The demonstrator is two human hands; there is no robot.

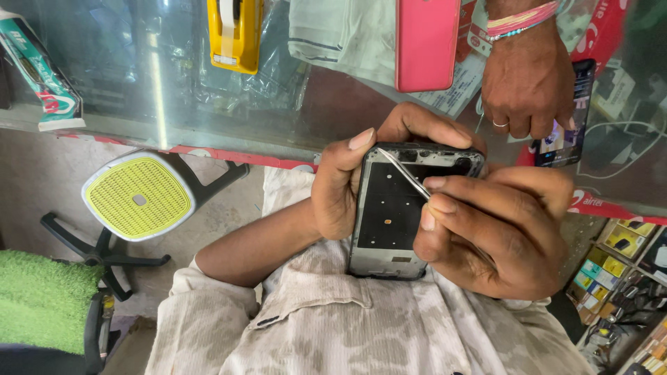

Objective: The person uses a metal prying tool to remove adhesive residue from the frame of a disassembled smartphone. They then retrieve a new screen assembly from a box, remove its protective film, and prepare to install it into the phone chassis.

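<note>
A glass-topped bench (208,104) fills the upper part of the view, with a yellow tape dispenser (235,31), a pink phone (427,42) and another person's hand (528,83) resting on it over a dark phone (566,125). Below it, over the lap and clear of the bench, an opened phone frame (392,215) is held upright in the left hand (347,184), whose grip is clamped on the frame's left edge and top corner. The right hand (500,232) is closed on thin metal tweezers (404,173), pinched between thumb and forefinger. The tip is set at the frame's upper left corner, seemingly at the seam, though the contact is too small to be sure. The step would be served best by a shallow tool angle, light pressure, and the frame braced firmly so that a slip is not carried across the dark inner plate.
</note>
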